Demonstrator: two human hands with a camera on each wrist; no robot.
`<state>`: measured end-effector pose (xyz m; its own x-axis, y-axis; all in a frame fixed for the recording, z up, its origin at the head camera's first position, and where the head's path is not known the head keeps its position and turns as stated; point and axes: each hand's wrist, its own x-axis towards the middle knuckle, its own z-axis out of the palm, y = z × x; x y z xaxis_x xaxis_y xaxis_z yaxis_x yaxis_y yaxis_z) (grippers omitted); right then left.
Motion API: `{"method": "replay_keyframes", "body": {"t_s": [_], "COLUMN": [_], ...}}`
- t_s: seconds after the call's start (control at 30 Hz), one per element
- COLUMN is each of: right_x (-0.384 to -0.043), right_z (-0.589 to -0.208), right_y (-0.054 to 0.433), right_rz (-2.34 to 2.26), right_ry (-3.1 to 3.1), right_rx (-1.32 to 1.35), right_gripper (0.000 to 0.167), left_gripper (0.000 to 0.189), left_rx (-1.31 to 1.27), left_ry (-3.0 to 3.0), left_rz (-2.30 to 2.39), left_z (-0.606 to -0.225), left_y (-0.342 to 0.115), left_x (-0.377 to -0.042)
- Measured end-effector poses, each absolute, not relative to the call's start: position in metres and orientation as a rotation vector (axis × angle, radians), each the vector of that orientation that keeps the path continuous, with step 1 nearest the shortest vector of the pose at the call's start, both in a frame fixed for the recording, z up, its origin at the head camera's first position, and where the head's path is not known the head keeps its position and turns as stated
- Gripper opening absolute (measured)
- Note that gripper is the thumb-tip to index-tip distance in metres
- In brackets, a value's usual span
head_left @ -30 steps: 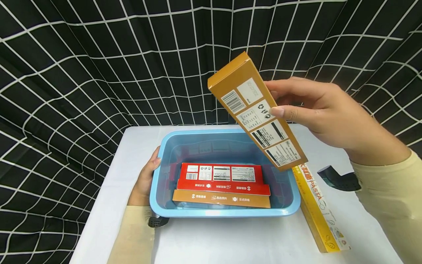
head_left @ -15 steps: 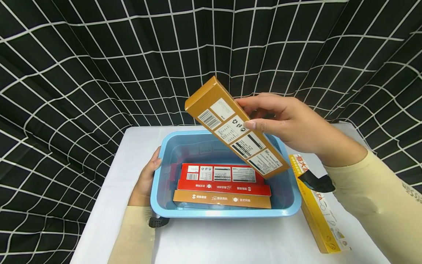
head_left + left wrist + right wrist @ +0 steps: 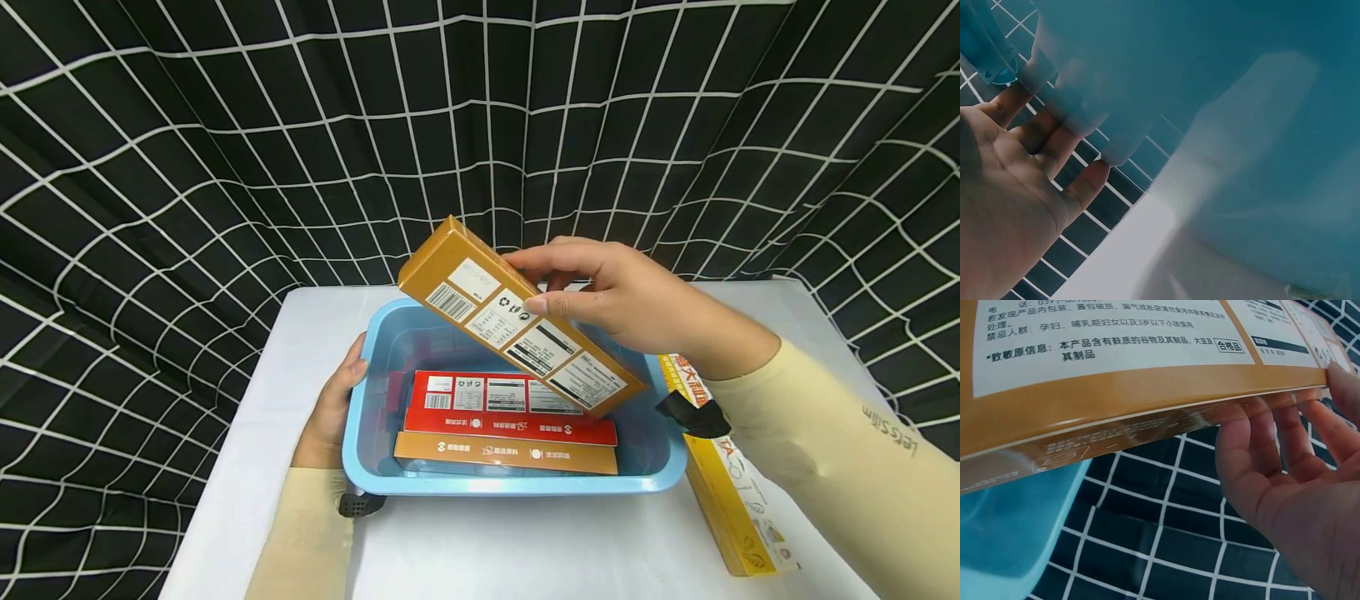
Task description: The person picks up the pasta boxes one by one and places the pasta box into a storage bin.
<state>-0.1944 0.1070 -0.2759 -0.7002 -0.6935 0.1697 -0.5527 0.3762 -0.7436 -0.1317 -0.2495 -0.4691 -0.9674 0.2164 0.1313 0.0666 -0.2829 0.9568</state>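
A tilted orange-brown cardboard box [image 3: 525,325] with a barcode and white label panels is in my right hand [image 3: 600,283]. Thumb in front and fingers behind, the hand grips its upper long edge, as the right wrist view also shows on the box [image 3: 1147,394]. The box's left end is raised above the light blue plastic bin [image 3: 663,475]; its lower right corner dips inside the rim. My left hand [image 3: 337,400] holds the bin's left side, thumb at the rim, fingers along the outer wall. Inside lie a red box [image 3: 510,425] and another orange-brown box [image 3: 502,450], side by side.
A yellow pasta box [image 3: 720,492] lies slanted on the white table [image 3: 525,542] to the right of the bin, partly hidden by my right forearm. Black cloth [image 3: 337,167] with a white grid hangs behind and around the table.
My right hand has moved left and down with the orange-brown box, which now leans flatter and reaches into the bin. The left hand and the bin stay almost where they were.
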Motion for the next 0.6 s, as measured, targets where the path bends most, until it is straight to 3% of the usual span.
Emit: {"method": "replay_keyframes", "body": {"t_s": [0.6], "right_x": [-0.204], "right_z": [-0.295], "right_y": [0.072], "right_rz": [-1.1], "right_ry": [2.383], "right_rx": [-1.074], "right_gripper": [0.05], "left_gripper": [0.069], "left_rx": [0.333], "left_ry": [1.768], "left_rz": [2.425], "left_z": [-0.47], "left_y": [-0.249], "left_x": [-0.133]}}
